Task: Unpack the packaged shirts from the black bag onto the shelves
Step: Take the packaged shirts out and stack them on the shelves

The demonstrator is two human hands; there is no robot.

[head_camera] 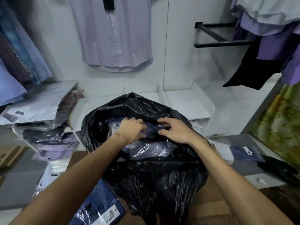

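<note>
A big black plastic bag (152,181) stands open in front of me. Both hands reach into its mouth. My left hand (131,129) pinches the clear wrap of a dark blue packaged shirt (152,128) at the top of the bag. My right hand (176,130) grips the same package from the right, fingers curled on its edge. A second packaged shirt (149,149), pale blue in glossy plastic, lies under them inside the bag. The white shelf top (183,103) behind the bag is divided into compartments.
Packaged shirts are piled on the left shelves (48,138), and a blue one (99,208) lies by the bag's lower left. More packages (243,153) lie on the floor at right. Shirts hang on the wall (115,34) and on racks at both sides.
</note>
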